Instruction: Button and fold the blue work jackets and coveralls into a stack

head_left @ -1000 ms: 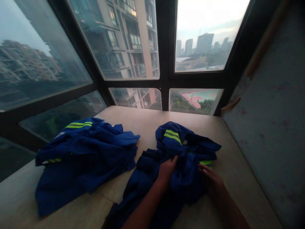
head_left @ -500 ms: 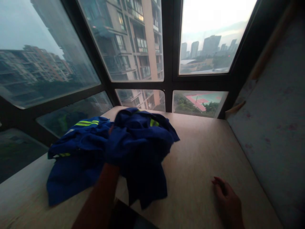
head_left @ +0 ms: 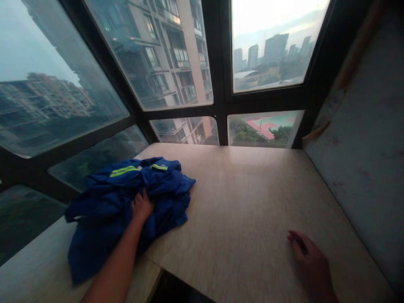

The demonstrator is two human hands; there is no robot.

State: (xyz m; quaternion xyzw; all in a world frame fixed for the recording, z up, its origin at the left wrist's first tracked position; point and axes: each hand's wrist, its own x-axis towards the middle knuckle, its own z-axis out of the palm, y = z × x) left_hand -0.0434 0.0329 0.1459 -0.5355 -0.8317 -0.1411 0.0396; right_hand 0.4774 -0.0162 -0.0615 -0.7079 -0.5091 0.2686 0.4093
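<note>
1. The blue clothes lie in a soft, crumpled heap by the left edge of the surface, reaching up near its far left corner. I cannot tell how many pieces there are. Bright yellow-green stripes show on top.
2. The left hand is on the heap, with its thumb apart from its fingers. I cannot tell if it is pinching the cloth or just pressing on it.
3. The step in hand looks like setting clothes down on the heap. Coming away clean would call for loose fingers and a lift straight up, so the cloth doesn't drag.
4. The right hand is well apart from the clothes, near the right edge. Its fingers are loosely curled and close together, holding nothing.
5. Past the far edge are windows; a wall runs along the right edge.
</note>
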